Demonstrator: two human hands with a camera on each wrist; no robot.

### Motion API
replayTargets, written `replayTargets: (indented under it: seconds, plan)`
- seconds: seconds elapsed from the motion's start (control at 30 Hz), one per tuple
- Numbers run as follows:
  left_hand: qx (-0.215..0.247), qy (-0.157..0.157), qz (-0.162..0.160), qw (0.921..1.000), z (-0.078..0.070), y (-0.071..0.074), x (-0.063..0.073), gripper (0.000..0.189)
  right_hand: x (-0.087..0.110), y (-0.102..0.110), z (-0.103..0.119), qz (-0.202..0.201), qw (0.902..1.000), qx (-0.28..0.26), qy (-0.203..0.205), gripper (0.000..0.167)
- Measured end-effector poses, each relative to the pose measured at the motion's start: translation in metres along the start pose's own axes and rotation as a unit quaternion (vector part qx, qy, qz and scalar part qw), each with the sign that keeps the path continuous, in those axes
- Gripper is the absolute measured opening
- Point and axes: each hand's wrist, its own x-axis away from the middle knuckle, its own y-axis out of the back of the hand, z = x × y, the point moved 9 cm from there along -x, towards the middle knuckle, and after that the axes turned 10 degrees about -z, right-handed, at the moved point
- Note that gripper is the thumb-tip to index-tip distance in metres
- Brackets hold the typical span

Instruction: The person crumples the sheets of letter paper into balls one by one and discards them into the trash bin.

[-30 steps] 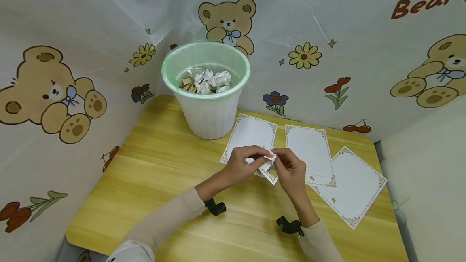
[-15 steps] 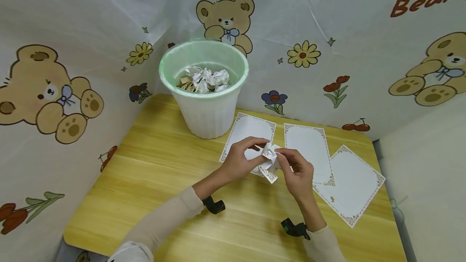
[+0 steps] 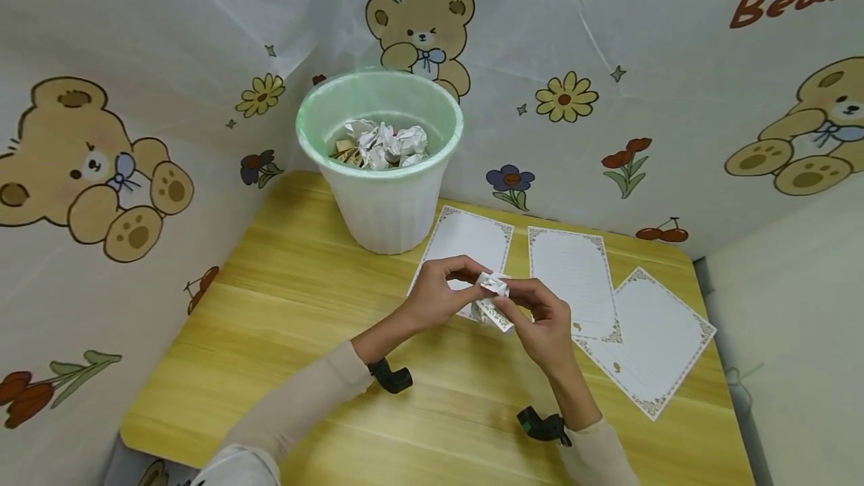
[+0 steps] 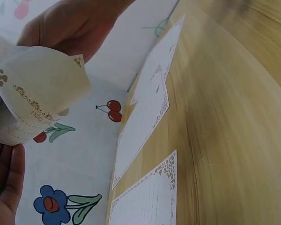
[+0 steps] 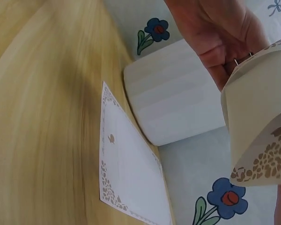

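A yellow wood-grain worktop (image 3: 270,321) is carrying a round white-and-green plastic bin (image 3: 388,216) at eleven o'clock and three flat white, brown-bordered sheets (image 3: 570,268) from twelve to three. The left hand (image 3: 432,295) and right hand (image 3: 550,328) are pinching a partly crumpled white, brown-bordered paper (image 3: 496,312) towards two; tucking its loose corner inward should be helping.

Table (image 3: 270,298): was evenly lit from head, pale soft sheen near front middle; soft-edged shadows darkened it in both wrist views, where its grain bowed toward the corners.
Wall (image 3: 526,13): looked grey and dimmer up top, with faint light streaks along creases.
Bin (image 3: 388,220): had gentle shading, no hard glare.
Sheets (image 3: 570,276): came out bright, ruled lines faint.
Held paper (image 3: 496,310): read white from head, shaded cream in wrist views, print slightly soft.
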Motion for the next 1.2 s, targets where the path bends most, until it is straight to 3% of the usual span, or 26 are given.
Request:
replayTargets:
  seconds: [0.37,0.53,0.7,0.8,0.97,1.2]
  plan:
    - [0.033,0.015,0.038,0.9986,0.001,0.004,-0.002,0.013,-0.009,-0.008,0.0,0.025,0.9985,-0.044,0.021,0.019]
    - [0.018,0.015,0.052,0.9984,-0.002,0.006,-0.004,0.011,-0.008,-0.005,-0.004,0.056,0.9966,-0.055,-0.025,0.02]
    - [-0.001,0.017,0.018,0.9997,-0.001,0.015,-0.005,0.01,0.0,-0.012,-0.006,0.082,0.9936,0.002,-0.077,0.041]
    - [-0.001,0.014,0.009,0.9999,-0.002,0.014,-0.005,0.01,-0.001,-0.016,-0.006,0.065,0.994,0.034,-0.081,0.057]
    - [0.006,0.022,0.015,0.9996,0.001,0.01,-0.003,0.014,-0.007,-0.012,-0.008,0.025,0.9967,0.02,-0.075,0.041]
    - [0.031,0.049,0.073,0.9957,0.008,0.003,0.0,0.024,-0.012,-0.003,-0.015,0.011,0.9964,-0.04,-0.073,0.018]
